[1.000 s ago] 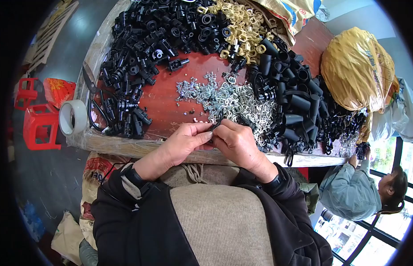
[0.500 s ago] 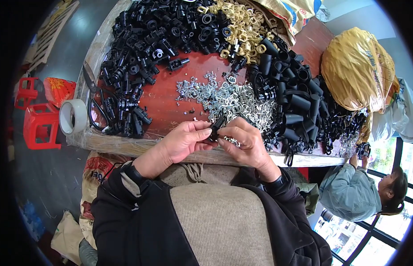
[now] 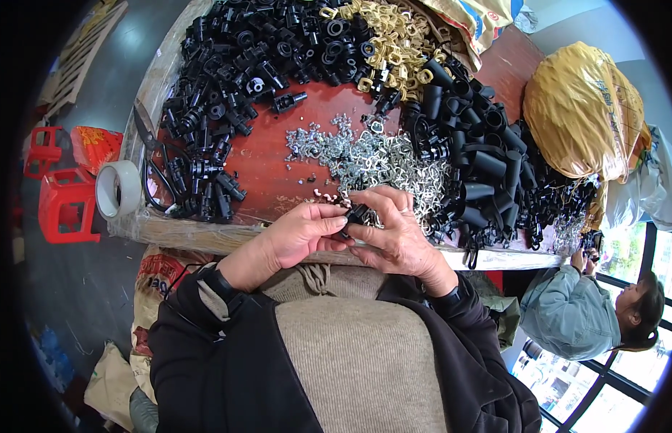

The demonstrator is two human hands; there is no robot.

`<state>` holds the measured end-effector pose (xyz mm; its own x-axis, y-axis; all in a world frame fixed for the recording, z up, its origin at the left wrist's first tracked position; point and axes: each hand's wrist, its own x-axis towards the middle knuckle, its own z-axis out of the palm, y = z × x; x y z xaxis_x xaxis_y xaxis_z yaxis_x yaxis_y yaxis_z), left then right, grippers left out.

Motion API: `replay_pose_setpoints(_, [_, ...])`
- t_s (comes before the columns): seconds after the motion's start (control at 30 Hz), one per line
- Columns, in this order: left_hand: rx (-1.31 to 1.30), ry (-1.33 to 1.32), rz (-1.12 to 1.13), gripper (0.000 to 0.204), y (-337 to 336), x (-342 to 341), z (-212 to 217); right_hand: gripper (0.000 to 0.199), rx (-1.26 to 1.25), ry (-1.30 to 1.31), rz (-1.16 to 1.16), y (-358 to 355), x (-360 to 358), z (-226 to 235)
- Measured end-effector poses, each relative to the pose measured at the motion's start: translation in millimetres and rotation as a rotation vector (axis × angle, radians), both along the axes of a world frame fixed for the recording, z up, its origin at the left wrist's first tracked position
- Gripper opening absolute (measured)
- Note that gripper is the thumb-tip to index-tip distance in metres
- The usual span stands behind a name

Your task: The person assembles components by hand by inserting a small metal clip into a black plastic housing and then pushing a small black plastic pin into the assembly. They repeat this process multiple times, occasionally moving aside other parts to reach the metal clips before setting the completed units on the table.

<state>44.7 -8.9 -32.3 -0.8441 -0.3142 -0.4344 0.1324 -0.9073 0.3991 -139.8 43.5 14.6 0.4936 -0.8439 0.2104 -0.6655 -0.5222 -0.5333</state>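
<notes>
Both my hands meet over the table's near edge around a small black plastic part (image 3: pixel 355 214). My left hand (image 3: pixel 301 234) pinches it between thumb and fingers from the left. Closed about its other side is my right hand (image 3: pixel 395 234), whose fingers cover much of the part. Just beyond lie small silver metal pieces (image 3: pixel 383 162), with tiny screw-like bits (image 3: pixel 314 143) to their left. Several small pale pieces (image 3: pixel 329 195) lie by my left fingertips. A large heap of black plastic fittings (image 3: pixel 235 79) fills the far left of the red table (image 3: pixel 267 162).
Yellow plastic pieces (image 3: pixel 397 43) and black tubes (image 3: pixel 487 159) are heaped at the far middle and right. Scissors (image 3: pixel 154 144) and a tape roll (image 3: pixel 119 189) lie at the left edge. Beyond the tubes sits a yellow sack (image 3: pixel 578 115). A co-worker (image 3: pixel 578 310) handles parts at right.
My right fingers have shifted up and over the black part, covering more of it. My left hand stays nearly in place, still pinching it.
</notes>
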Motion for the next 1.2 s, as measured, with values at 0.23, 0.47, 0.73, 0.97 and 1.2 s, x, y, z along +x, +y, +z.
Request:
replay_pose_setpoints(0.23, [0.03, -0.022, -0.022, 0.021, 2, -1, -1, 0.039, 0.047, -0.052, 0.005, -1, 2, -6])
replay_pose_setpoints(0.47, [0.024, 0.002, 0.025, 0.025, 0, -1, -3, 0.042, 0.049, -0.123, -0.049, 3, -5, -15])
replay_pose_setpoints(0.73, [0.02, -0.016, 0.06, 0.025, 2, -3, -4, 0.043, 0.071, -0.138, -0.067, 3, -2, -16])
replay_pose_setpoints(0.97, [0.014, -0.021, 0.094, 0.025, 1, -4, -3, 0.04, 0.073, -0.162, -0.058, 1, -3, -16])
replay_pose_setpoints(1.2, [0.039, 0.073, 0.227, 0.024, -5, -8, -4, 0.028, 0.012, -0.347, -0.25, 3, -1, -17])
